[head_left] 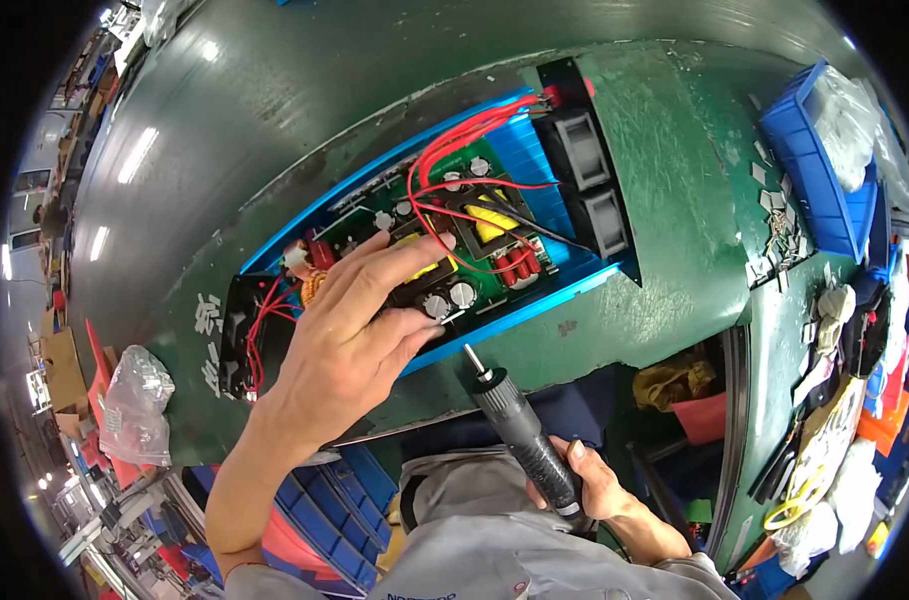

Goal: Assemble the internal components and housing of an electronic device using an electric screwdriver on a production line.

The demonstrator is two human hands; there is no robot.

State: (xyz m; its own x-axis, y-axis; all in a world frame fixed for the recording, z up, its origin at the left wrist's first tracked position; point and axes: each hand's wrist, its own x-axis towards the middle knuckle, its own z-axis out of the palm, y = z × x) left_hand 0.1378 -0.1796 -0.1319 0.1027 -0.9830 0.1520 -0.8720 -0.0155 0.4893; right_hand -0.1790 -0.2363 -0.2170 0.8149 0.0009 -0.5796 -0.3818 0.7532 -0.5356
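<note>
An opened blue metal case (565,287) lies on the green bench, with a green circuit board (490,290) inside it. Yellow-wrapped transformers (492,218), silver-topped capacitors and red wires (480,125) crowd the board. At its right end stands a black end panel with two fans (582,150); a black panel (240,325) is at the left end. My left hand (345,335) rests over the board, fingers stretched out and thumb apart near the case's front edge. Low at the front, my right hand (595,485) grips a black electric screwdriver (520,430), its bit pointing up toward the case.
A blue bin (815,170) with clear plastic bags stands at the far right, beside scattered small metal pieces (780,230). Small pale strips (208,315) lie left of the case. A clear bag (137,400) sits at the left edge. Below the bench is a blue crate (325,510).
</note>
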